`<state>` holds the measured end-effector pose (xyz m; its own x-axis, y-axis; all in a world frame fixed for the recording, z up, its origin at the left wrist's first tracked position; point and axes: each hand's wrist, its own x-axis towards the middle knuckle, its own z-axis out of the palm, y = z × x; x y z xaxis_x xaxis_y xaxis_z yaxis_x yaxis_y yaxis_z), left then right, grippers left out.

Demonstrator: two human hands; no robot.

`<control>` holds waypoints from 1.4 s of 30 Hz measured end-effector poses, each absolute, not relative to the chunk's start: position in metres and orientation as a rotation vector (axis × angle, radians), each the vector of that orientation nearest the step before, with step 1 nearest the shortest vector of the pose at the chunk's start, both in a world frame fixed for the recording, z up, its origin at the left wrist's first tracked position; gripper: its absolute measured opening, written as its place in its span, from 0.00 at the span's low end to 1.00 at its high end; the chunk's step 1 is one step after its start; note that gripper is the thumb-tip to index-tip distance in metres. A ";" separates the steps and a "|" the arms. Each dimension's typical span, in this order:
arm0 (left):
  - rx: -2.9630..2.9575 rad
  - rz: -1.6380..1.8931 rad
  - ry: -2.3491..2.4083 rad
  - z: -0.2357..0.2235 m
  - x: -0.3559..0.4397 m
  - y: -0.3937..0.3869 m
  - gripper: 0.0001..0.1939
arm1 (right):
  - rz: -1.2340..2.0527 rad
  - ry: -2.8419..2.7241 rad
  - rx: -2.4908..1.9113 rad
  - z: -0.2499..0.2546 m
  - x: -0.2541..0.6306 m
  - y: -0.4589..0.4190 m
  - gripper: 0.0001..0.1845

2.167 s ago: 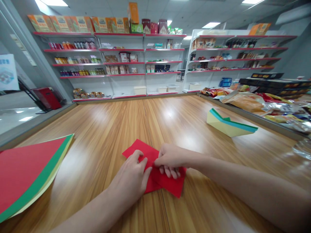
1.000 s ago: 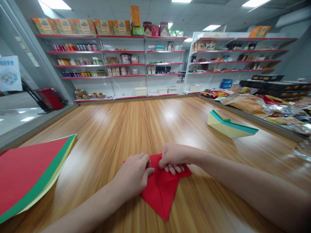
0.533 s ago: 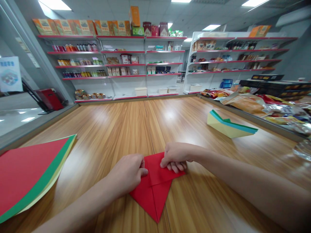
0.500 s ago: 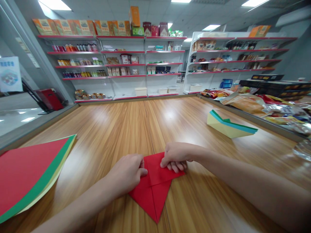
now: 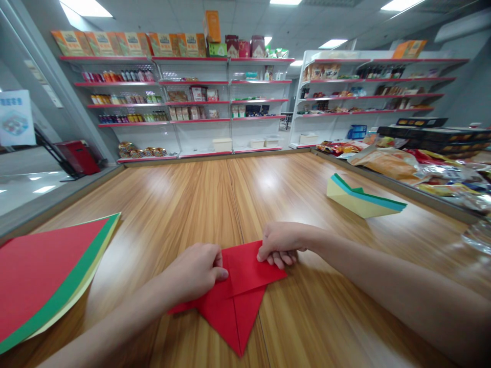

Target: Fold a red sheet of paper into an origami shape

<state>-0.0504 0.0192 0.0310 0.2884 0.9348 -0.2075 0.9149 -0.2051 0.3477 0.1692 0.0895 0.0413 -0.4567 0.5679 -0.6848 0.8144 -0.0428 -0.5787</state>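
Note:
A folded red paper (image 5: pixel 238 296) lies on the wooden table (image 5: pixel 199 204), its point aimed toward me. My left hand (image 5: pixel 195 268) rests on the paper's left part with curled fingers and the thumb pressed onto the fold. My right hand (image 5: pixel 280 244) pinches the paper's top right edge with closed fingers.
A stack of red, green and yellow sheets (image 5: pixel 42 276) lies at the near left. Folded yellow, green and blue paper pieces (image 5: pixel 360 197) sit at the right. Snack bags (image 5: pixel 406 161) crowd a counter along the right edge. Store shelves (image 5: pixel 184 97) stand at the back.
The red paper has turned so that its point faces me and has slid a little nearer. My hands have moved apart along its upper edge, and a left flap now shows under my left wrist.

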 end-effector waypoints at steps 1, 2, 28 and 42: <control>2.162 0.067 1.665 0.031 -0.050 0.019 0.05 | -1.493 2.011 1.492 0.042 0.167 0.087 0.13; 2.166 0.070 1.668 0.031 -0.050 0.019 0.05 | -1.482 2.036 1.504 0.043 0.164 0.085 0.13; 2.202 0.100 1.659 0.029 -0.051 0.022 0.07 | -1.454 2.161 1.540 0.028 0.134 0.072 0.12; 2.153 0.114 1.672 0.029 -0.051 0.022 0.06 | -1.426 2.018 1.570 0.050 0.151 0.076 0.15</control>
